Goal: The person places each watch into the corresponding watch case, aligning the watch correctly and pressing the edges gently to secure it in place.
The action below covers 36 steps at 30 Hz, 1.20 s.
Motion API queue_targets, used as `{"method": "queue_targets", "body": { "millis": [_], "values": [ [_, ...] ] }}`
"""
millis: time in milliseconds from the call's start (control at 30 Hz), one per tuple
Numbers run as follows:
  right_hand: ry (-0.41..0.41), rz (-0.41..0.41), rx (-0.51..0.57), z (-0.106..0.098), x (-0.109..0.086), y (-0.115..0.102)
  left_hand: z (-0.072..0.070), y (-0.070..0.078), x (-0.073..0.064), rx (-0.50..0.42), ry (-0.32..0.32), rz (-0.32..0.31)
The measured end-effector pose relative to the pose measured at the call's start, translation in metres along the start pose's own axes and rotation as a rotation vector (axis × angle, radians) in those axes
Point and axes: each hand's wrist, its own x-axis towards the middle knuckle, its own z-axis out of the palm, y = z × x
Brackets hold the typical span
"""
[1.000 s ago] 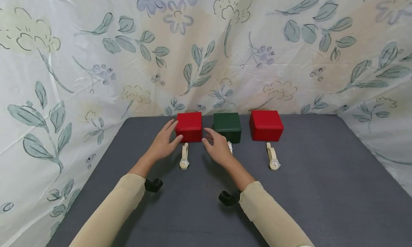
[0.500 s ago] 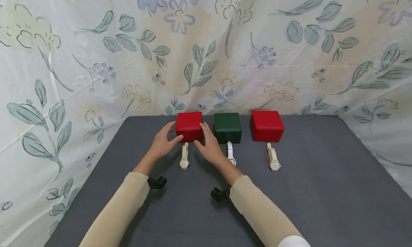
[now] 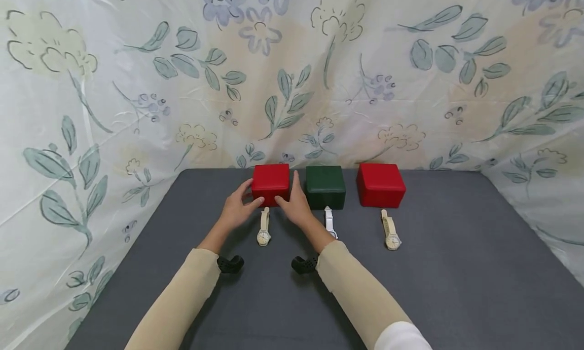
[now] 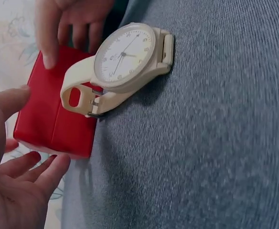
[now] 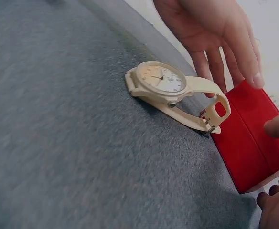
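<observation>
A red box [image 3: 271, 180] with a rounded lid stands between my two hands at the back of the table. My left hand [image 3: 234, 208] is at its left side, fingertips right at the side and thumb across the front. On the other side, my right hand [image 3: 296, 203] has its fingers stretched along the box and its thumb before the front face. The fingers are bent loosely round the corners. A cream wristwatch [image 4: 125, 57] with its strap buckled lies just in front of this box, between my wrists, its dial facing up.
A dark green box [image 3: 325, 187] and another red box [image 3: 380, 185] stand to the right in the same row. Before them lie a white wristwatch [image 3: 329, 221] and a second cream wristwatch [image 3: 390, 233]. A floral curtain [image 3: 292, 76] hangs behind the grey table [image 3: 456, 269].
My right hand has moved left, from in front of the green box to the right side of the left red box. My left hand has come slightly closer to that box.
</observation>
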Motion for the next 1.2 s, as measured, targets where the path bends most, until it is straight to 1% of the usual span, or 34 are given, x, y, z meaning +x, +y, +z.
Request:
{"method": "queue_targets", "body": {
  "millis": [100,267,367,467,633,733,767,867,933,1033,1200],
  "values": [
    [0.000,0.030,0.024,0.004,0.002,0.003,0.002,0.001,0.001,-0.007,-0.001,-0.007],
    [0.019,0.014,0.036,0.015,-0.003,0.009,0.008,-0.004,-0.001,0.005,-0.021,-0.038],
    [0.033,0.006,0.040,0.021,-0.007,0.008,0.006,-0.006,-0.002,0.032,0.007,-0.035],
    [0.051,-0.001,0.038,0.024,-0.006,0.007,0.002,-0.004,-0.003,0.062,0.035,-0.030],
    [0.076,0.012,0.024,0.021,-0.005,0.008,0.000,-0.005,-0.002,0.065,0.029,-0.045],
    [0.071,0.043,0.064,0.017,-0.003,0.008,0.000,-0.006,0.000,0.062,0.031,-0.048],
    [0.071,0.050,0.081,0.016,-0.001,0.008,0.000,-0.005,0.001,0.063,0.036,-0.040],
    [0.053,0.074,0.105,0.012,0.001,0.007,0.002,-0.005,0.005,0.056,0.061,-0.030],
    [0.032,0.077,0.096,0.010,0.002,0.007,0.002,-0.004,0.007,0.054,0.079,-0.033],
    [0.008,0.074,0.092,0.008,0.002,0.005,0.002,-0.005,0.007,0.076,0.080,-0.040],
    [0.012,0.086,0.110,0.007,0.002,0.004,0.000,-0.003,0.007,0.107,0.065,-0.053]
  ]
}}
